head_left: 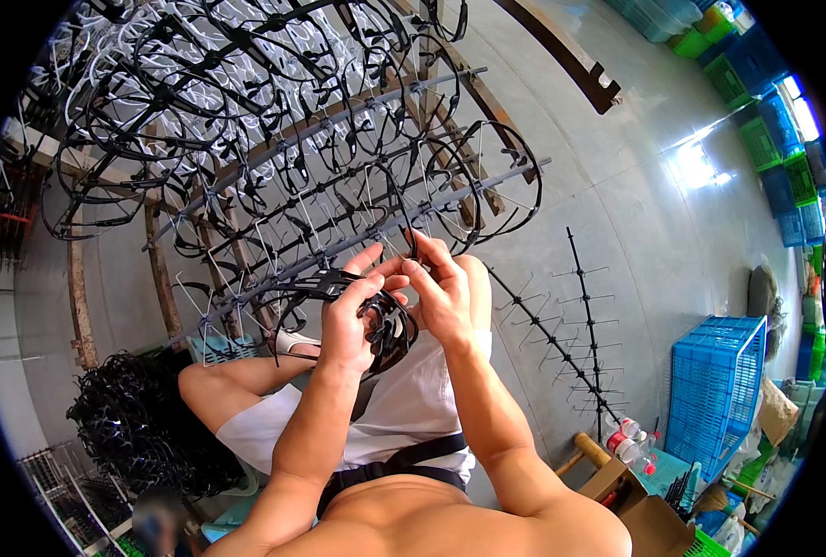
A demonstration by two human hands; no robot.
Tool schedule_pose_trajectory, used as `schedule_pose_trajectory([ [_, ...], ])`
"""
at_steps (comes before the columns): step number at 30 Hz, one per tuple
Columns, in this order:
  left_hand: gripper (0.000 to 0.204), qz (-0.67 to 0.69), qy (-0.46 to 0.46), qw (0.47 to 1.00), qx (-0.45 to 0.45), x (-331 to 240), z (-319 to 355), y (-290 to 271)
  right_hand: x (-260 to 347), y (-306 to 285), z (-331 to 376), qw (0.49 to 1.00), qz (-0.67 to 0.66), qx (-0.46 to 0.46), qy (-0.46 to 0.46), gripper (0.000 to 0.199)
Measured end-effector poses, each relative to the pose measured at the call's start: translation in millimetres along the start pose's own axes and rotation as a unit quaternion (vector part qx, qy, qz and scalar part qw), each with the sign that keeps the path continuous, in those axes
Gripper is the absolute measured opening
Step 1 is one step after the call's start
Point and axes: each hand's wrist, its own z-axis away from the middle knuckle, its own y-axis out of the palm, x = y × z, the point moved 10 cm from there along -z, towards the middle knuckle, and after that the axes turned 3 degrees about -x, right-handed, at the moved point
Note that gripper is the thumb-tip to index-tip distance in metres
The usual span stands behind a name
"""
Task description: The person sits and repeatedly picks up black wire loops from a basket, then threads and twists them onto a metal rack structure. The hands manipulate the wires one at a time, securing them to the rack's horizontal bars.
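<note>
My left hand [346, 325] is closed around a bundle of black looped plastic pieces [392, 336], which hang over my lap. Its fingertips reach toward my right hand [439, 295], whose thumb and fingers pinch the end of a thin black strip [411, 245]. Both hands are just in front of the nearest grey bar [341, 245] of a rack, where thin wire hooks stick out. More black plastic loops [517, 215] hang from these hooks. How the pinched strip meets the hook is too small to tell.
Black and white looped pieces [288, 70] fill the rack at upper left. A dark heap of black pieces [144, 432] lies at lower left. Hooked rods [561, 339] rest on the right, near plastic bottles [628, 446] and a blue crate [710, 395]. Stacked bins line the far right.
</note>
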Motion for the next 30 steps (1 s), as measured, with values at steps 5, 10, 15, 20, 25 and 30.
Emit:
schedule_pose_trajectory([
  [5, 0.055, 0.004, -0.002, 1.0, -0.004, 3, -1, -1, -20, -2, 0, 0.977, -0.157, -0.037, 0.137, 0.034],
  [10, 0.055, 0.021, -0.005, 1.0, -0.004, 8, 1, 0, -15, -3, -2, 0.957, -0.231, -0.039, 0.171, 0.033],
  [15, 0.054, 0.028, -0.006, 1.0, 0.013, 7, 3, 0, -8, 0, -1, 0.964, -0.212, -0.039, 0.154, 0.039],
  [20, 0.043, -0.063, -0.008, 0.998, -0.01, -2, 7, 1, 28, -5, 2, 0.999, 0.02, -0.04, 0.007, 0.054],
  [25, 0.026, 0.042, 0.054, 0.998, 0.009, -21, 41, -4, 89, 28, 44, 0.943, 0.299, 0.08, -0.122, 0.03],
  [30, 0.025, 0.083, 0.117, 0.989, 0.03, -40, 62, 5, 71, 44, 64, 0.935, 0.27, 0.224, -0.041, 0.017],
])
